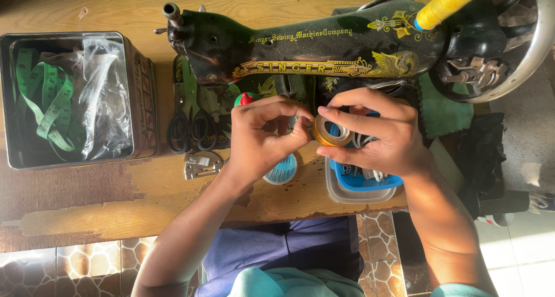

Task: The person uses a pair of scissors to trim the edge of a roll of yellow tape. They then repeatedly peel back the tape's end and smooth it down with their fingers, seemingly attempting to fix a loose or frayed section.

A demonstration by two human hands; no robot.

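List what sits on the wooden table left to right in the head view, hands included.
Metal tin holding a green tape measure → black-handled scissors → left hand → small roll of yellow thread pinched between both hands → right hand over a blue tray → handwheel of the black sewing machine.

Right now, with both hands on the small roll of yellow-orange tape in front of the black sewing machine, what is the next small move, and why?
Probably pick at the roll's edge with the left hand to lift the free end. The right hand already grips the small yellow-orange tape roll between fingers and thumb, and the left fingertips pinch right at its rim, above the blue plastic tray. No loose end shows yet.
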